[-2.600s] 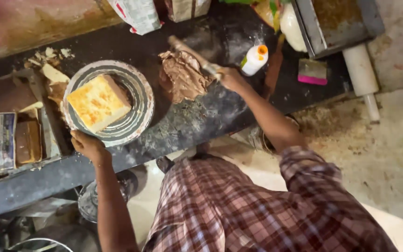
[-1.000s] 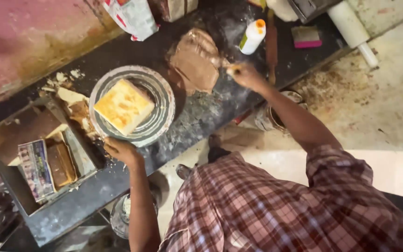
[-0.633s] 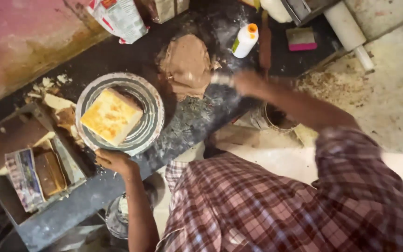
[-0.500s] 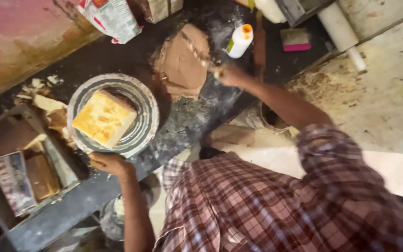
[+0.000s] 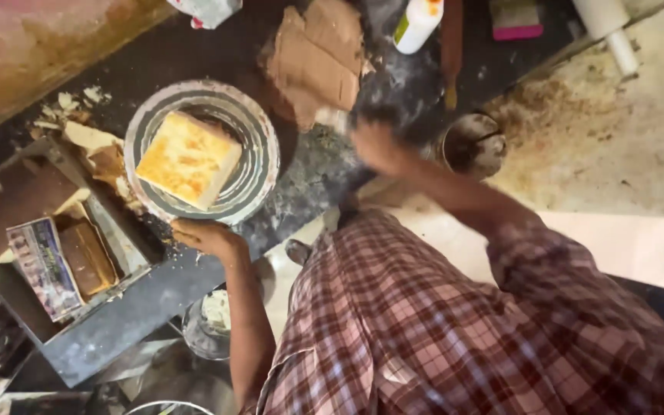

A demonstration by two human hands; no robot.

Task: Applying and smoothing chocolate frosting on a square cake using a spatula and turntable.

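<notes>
Sitting on a round, ridged metal wheel (image 5: 251,138), the yellow block (image 5: 187,159) is squarish, with a mottled orange-and-cream top and pale sides, lying flat and turned slightly askew. At the wheel's near rim the left hand (image 5: 207,236) rests, fingers curled against the edge; whether it grips cannot be told. Beyond the wheel lies a flat brown slab (image 5: 318,58), with a white bottle (image 5: 417,24) just past it. Near the slab the right hand (image 5: 378,146) is blurred over the dark bench (image 5: 155,288); its state cannot be told.
</notes>
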